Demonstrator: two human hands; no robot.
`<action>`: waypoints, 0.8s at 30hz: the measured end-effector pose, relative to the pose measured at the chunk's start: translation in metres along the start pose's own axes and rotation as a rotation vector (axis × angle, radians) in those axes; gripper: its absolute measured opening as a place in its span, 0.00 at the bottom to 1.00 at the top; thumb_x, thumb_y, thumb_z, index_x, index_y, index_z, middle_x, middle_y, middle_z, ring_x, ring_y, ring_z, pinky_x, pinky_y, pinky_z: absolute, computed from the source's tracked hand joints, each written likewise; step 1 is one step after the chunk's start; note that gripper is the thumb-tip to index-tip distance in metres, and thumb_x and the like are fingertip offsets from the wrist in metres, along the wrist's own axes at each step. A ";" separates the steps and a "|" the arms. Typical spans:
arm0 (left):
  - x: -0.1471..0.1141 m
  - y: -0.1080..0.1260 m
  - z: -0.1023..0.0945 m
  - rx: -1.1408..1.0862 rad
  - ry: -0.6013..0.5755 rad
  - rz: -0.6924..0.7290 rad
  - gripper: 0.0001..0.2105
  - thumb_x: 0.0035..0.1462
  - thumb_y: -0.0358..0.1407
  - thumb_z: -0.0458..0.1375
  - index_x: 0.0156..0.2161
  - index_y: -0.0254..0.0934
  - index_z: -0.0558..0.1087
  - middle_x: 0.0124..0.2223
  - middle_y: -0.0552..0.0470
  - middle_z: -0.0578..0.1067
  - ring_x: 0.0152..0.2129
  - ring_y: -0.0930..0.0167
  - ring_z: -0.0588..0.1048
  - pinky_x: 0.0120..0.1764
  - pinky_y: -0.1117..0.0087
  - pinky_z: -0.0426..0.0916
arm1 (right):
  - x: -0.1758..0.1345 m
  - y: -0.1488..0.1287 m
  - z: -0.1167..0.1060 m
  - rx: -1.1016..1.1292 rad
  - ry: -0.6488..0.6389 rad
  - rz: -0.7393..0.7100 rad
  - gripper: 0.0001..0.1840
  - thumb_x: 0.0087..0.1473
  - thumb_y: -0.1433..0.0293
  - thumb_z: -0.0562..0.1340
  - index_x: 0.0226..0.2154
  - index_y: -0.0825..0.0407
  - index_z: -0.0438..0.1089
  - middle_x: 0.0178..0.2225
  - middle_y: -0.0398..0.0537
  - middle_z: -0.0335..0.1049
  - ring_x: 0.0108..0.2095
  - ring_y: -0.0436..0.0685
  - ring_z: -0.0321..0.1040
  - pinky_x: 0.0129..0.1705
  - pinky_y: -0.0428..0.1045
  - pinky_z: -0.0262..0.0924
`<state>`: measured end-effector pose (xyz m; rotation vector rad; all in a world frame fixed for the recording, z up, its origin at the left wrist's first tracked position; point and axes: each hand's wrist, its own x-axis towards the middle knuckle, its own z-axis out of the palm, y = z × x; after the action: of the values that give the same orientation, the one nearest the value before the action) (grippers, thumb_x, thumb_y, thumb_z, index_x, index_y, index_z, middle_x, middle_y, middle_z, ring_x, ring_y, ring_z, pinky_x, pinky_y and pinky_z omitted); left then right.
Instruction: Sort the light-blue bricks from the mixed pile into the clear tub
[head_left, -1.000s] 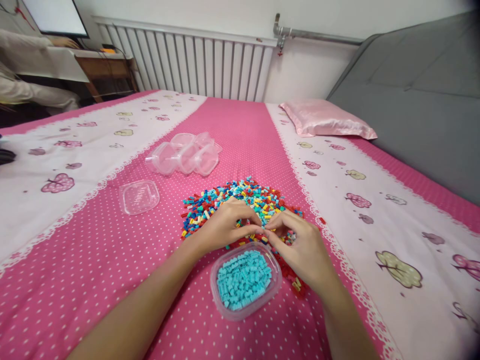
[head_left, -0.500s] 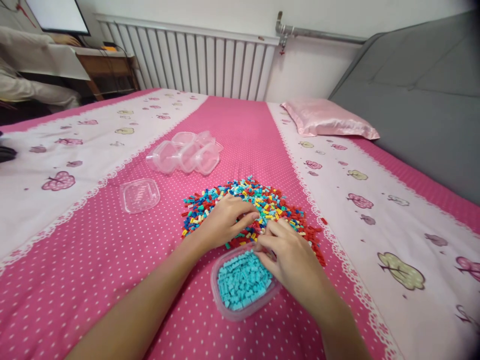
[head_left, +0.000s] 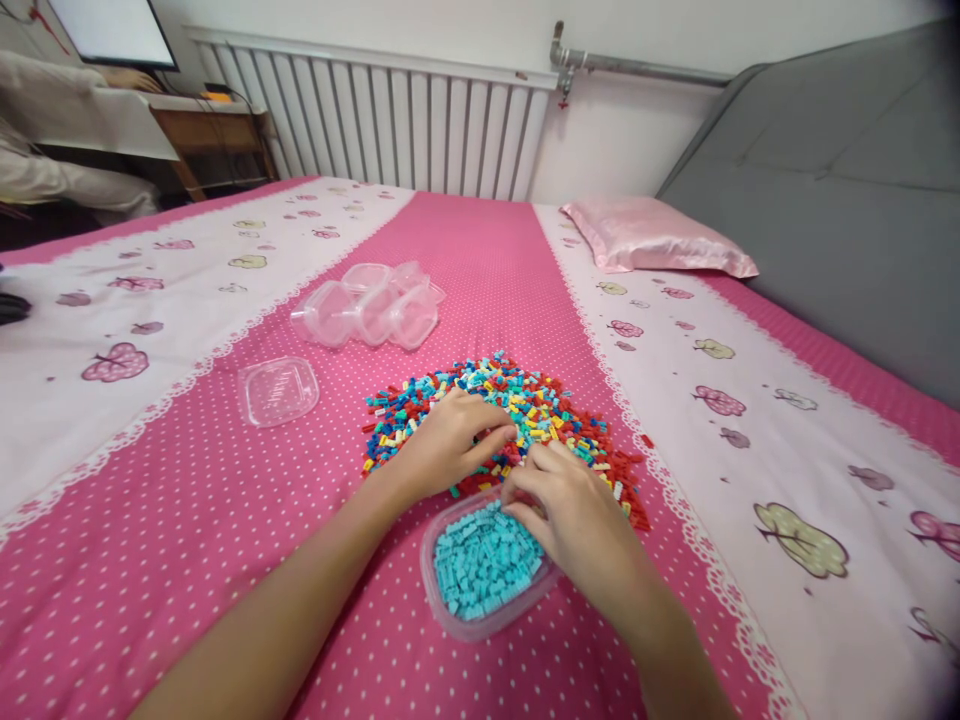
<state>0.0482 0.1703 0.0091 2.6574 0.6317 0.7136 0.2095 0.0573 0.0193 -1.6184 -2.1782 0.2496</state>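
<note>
A mixed pile of small plastic building bricks (head_left: 547, 410) in red, blue, yellow, white and turquoise lies on the pink bedspread. My left hand (head_left: 457, 435) rests over the pile's near side, its thumb and fingertips drawn together. Whatever lies between those fingertips is too small to make out. Close in front stands a clear plastic container (head_left: 469, 630), filled with turquoise bricks (head_left: 487, 560). Over its far right rim my right hand (head_left: 566, 500) is bent downward, thumb and fingers closed in a pinch. What they hold, if anything, is hidden.
Several clear plastic containers (head_left: 375, 310) are grouped beyond the pile. A clear lid (head_left: 280, 390) lies to the left. Farther back are a pink pillow (head_left: 660, 235), a grey headboard (head_left: 825, 180) and a radiator (head_left: 390, 120). A person (head_left: 67, 130) sits at a desk, far left.
My right hand has shifted slightly left, its fingertips now over the container's far edge. My left hand stays almost in place over the pile.
</note>
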 end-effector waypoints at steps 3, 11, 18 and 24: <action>0.000 0.000 0.000 0.006 0.000 0.001 0.14 0.70 0.38 0.50 0.35 0.36 0.74 0.33 0.53 0.78 0.32 0.70 0.72 0.41 0.67 0.56 | -0.001 0.000 -0.003 0.026 0.004 -0.014 0.08 0.57 0.78 0.67 0.31 0.48 0.76 0.31 0.45 0.68 0.37 0.58 0.66 0.37 0.50 0.58; 0.001 0.000 0.000 0.015 0.014 0.018 0.14 0.70 0.38 0.50 0.34 0.36 0.73 0.33 0.53 0.78 0.32 0.70 0.72 0.41 0.67 0.56 | -0.001 0.001 -0.002 0.027 -0.040 -0.022 0.08 0.57 0.77 0.66 0.30 0.49 0.78 0.31 0.45 0.68 0.37 0.58 0.66 0.38 0.51 0.58; 0.001 0.000 -0.002 0.143 0.052 -0.060 0.14 0.69 0.37 0.51 0.33 0.36 0.73 0.31 0.55 0.77 0.30 0.71 0.72 0.39 0.68 0.58 | -0.001 0.001 -0.006 0.039 -0.038 0.005 0.09 0.58 0.78 0.65 0.30 0.50 0.77 0.31 0.46 0.68 0.37 0.58 0.65 0.37 0.51 0.58; -0.001 -0.010 -0.004 0.299 0.120 -0.225 0.12 0.68 0.36 0.52 0.34 0.37 0.75 0.33 0.50 0.79 0.34 0.64 0.71 0.39 0.63 0.58 | -0.002 0.005 -0.012 0.160 0.001 0.007 0.10 0.58 0.79 0.65 0.33 0.48 0.77 0.32 0.45 0.69 0.39 0.58 0.66 0.39 0.51 0.59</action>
<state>0.0419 0.1792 0.0080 2.7577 1.1299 0.7683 0.2192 0.0551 0.0279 -1.5374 -2.0940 0.4136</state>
